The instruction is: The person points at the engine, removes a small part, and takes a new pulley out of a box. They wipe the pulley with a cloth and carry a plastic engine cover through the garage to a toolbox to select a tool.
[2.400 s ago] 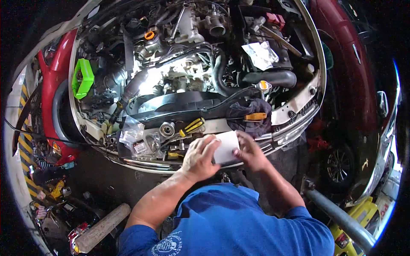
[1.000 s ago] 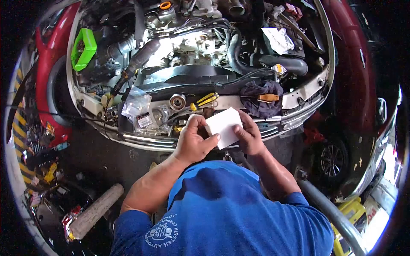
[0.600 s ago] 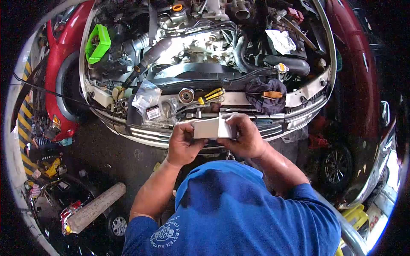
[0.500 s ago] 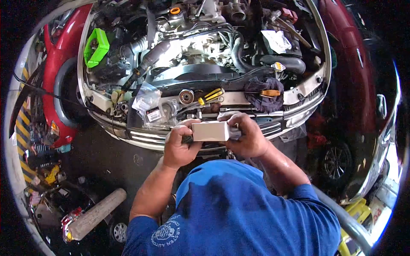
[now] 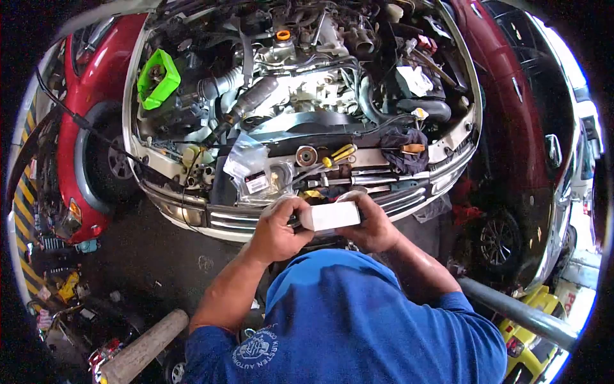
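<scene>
A small white box (image 5: 335, 216) is held level in front of the car's grille, above my blue shirt. My left hand (image 5: 280, 232) grips its left end, fingers curled around the corner. On the box's right end, my right hand (image 5: 376, 225) is closed with the thumb side along the edge. Just beyond the hands, clear plastic bags (image 5: 246, 155) with a labelled packet (image 5: 258, 182) lie on the car's front panel. Beside them are a round metal part (image 5: 306, 155), a yellow-and-black screwdriver (image 5: 339, 155) and several metal hand tools (image 5: 384, 178).
The open engine bay (image 5: 313, 89) lies ahead. A bright green tray (image 5: 158, 79) rests at its left, and a dark cloth (image 5: 404, 142) with an orange-handled screwdriver (image 5: 413, 148) at the right. Red cars stand on both sides. A grey pipe (image 5: 521, 313) crosses the lower right.
The box has turned slightly in both hands, its bright white face now showing with the right end raised a little. The head view has shifted, so the car appears moved and rotated.
</scene>
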Available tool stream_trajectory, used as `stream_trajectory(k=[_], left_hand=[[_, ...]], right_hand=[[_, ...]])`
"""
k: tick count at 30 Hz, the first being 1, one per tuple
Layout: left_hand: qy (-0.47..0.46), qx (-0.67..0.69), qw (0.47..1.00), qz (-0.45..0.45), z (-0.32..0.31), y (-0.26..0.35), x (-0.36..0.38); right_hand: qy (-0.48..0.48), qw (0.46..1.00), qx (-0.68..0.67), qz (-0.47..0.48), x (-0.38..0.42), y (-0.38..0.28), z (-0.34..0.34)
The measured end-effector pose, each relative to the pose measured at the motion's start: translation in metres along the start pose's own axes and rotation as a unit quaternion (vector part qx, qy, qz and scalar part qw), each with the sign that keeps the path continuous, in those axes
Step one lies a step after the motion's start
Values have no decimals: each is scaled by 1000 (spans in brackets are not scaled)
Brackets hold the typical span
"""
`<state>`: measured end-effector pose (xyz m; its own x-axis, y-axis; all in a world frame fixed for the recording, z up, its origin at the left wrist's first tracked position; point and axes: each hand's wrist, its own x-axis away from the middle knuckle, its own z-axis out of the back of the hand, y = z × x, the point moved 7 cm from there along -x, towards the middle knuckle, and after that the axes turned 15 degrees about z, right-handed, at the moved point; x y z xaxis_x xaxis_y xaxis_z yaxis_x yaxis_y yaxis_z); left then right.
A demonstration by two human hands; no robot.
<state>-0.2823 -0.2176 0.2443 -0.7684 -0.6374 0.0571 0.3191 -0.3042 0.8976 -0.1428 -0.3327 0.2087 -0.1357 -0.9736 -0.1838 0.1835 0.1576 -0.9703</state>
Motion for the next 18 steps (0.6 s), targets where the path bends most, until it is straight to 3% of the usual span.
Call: stream_trajectory(k=[4,5,7,9,11,13,14,15,16,17,18], left_hand=[[-31,28,995,87,11,-25,7],[-33,30,995,84,13,-26,10],[65,18,997,47,32,-24,15],[76,5,997,14,38,-28,20],[124,67,989,-36,45,-39,26],[120,101,988,-10,49,-48,28],[9,309,950,34,46,-57,23],[-102,499,857,76,39,-62,23],[-103,410,899,115,41,-83,26],[-100,409,900,113,47,-92,28],[-136,537,796,245,39,-111,32]], right_hand=[[20,998,-36,-49,-6,-1,-23],[21,998,-33,-49,-6,-1,-28],[38,998,-18,-46,-9,1,-34],[49,999,2,-13,-14,2,-39],[58,998,22,20,-21,-9,-44],[58,987,147,31,-32,-31,-48],[60,982,163,80,-36,-40,-50],[59,981,164,81,-40,-43,-50],[6,976,183,121,-45,-53,-54],[-46,965,200,162,-51,-66,-60],[-87,958,195,191,-59,-81,-70]])
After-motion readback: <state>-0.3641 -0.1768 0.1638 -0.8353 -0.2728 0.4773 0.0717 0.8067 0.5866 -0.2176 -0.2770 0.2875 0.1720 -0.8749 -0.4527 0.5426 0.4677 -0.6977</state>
